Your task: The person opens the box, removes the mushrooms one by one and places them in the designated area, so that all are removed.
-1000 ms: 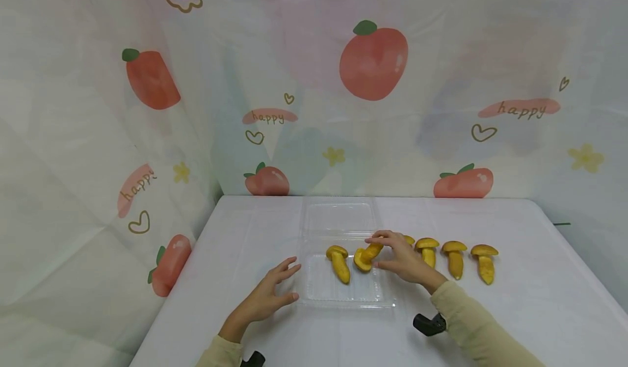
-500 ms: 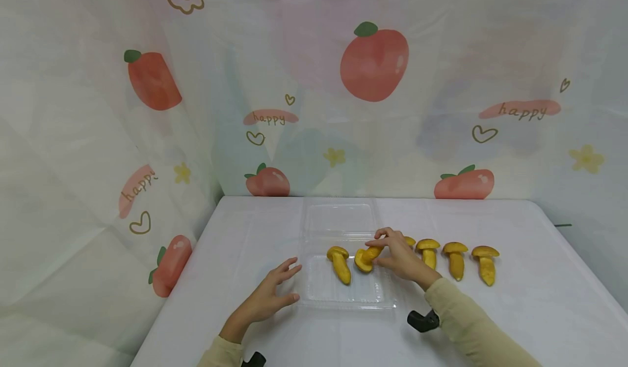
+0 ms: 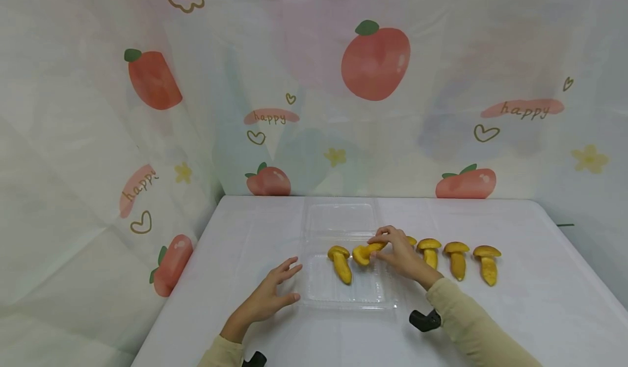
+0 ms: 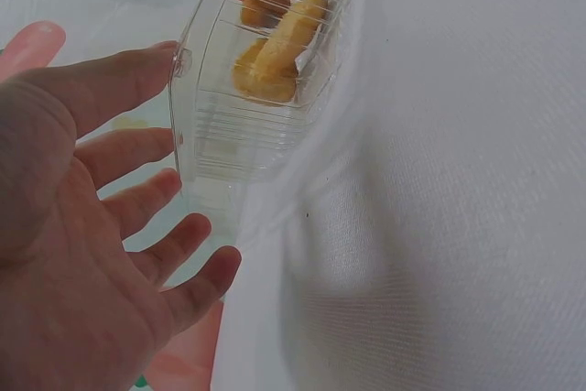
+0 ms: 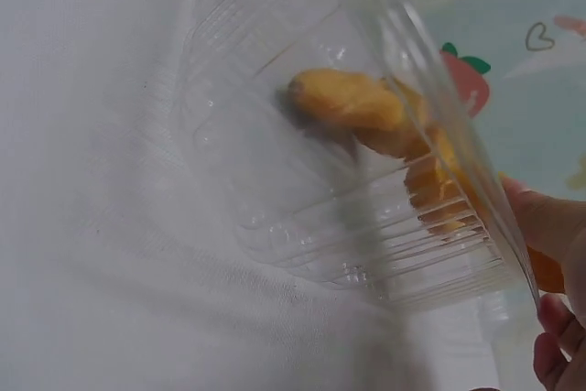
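Note:
My right hand (image 3: 403, 255) pinches the stem of a yellow mushroom (image 3: 362, 254) over the right part of a clear plastic container (image 3: 316, 290). Its cap points left. Another yellow mushroom (image 3: 342, 267) lies inside the container, cap toward the far side; the right wrist view shows this mushroom (image 5: 343, 98) through the clear wall. At the container's left edge is my left hand (image 3: 267, 296), fingers spread and holding nothing. In the left wrist view, fingertips of the left hand (image 4: 101, 217) are at the clear rim (image 4: 183, 125); firm contact is hard to tell.
The container's lid (image 3: 339, 217) lies folded back toward the wall. Right of the container, several yellow mushrooms stand in a row, among them one mushroom (image 3: 457, 259) and the rightmost mushroom (image 3: 488, 266); one is partly behind the right hand. A white cloth covers the table (image 3: 530, 312).
The held mushroom has tipped flatter, its cap shifting slightly left and away from me. My right hand's fingers have moved slightly with it. My left hand has stayed put.

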Action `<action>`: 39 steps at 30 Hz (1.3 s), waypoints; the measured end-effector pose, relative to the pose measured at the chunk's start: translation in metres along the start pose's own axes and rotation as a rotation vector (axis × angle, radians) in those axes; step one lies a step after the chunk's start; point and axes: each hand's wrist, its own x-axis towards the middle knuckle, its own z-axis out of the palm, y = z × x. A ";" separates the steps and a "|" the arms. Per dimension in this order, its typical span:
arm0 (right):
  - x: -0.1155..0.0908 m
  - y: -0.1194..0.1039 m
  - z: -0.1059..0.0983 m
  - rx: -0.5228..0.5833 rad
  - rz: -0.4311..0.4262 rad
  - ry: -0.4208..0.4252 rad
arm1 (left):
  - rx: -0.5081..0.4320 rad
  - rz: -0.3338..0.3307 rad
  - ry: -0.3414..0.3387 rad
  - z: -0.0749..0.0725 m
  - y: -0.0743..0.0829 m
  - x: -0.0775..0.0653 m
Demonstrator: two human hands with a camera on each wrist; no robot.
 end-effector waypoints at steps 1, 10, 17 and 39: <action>0.000 0.001 -0.001 0.011 -0.006 0.010 | 0.001 0.001 0.001 0.000 0.000 0.000; -0.003 0.008 -0.012 0.122 0.018 0.099 | 0.010 -0.004 -0.002 -0.001 0.001 0.000; -0.008 0.012 -0.020 0.219 -0.018 0.127 | -0.004 0.003 -0.005 -0.002 0.002 0.000; -0.033 0.016 -0.050 0.416 0.061 0.057 | 0.004 0.004 -0.011 0.001 0.002 0.000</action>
